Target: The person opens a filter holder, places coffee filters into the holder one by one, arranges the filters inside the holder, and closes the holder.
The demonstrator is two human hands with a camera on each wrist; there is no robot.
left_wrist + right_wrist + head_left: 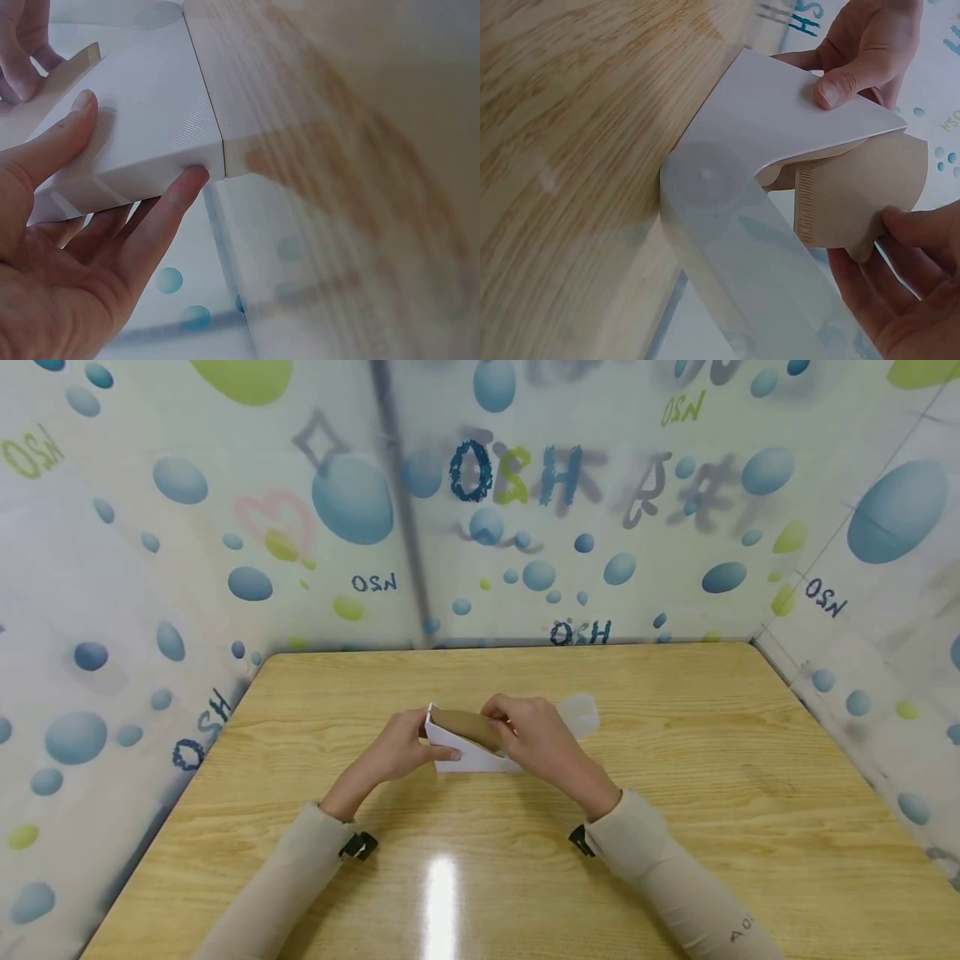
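A white box (468,758) with a slanted opening stands on the table, brown paper filters (467,725) showing inside it. My left hand (399,747) grips the box's left end, thumb on the near face and fingers round the far side. In the right wrist view my right hand (922,277) pinches a brown filter (855,191) with a crimped edge, part of it outside the box (780,112). A translucent plastic lid (727,217) extends from the box's other end.
The wooden table (480,877) has a bright light reflection near its front. Behind and at both sides hang patterned walls (480,560) with blue and green spots. Part of the translucent piece (579,715) shows behind my right wrist.
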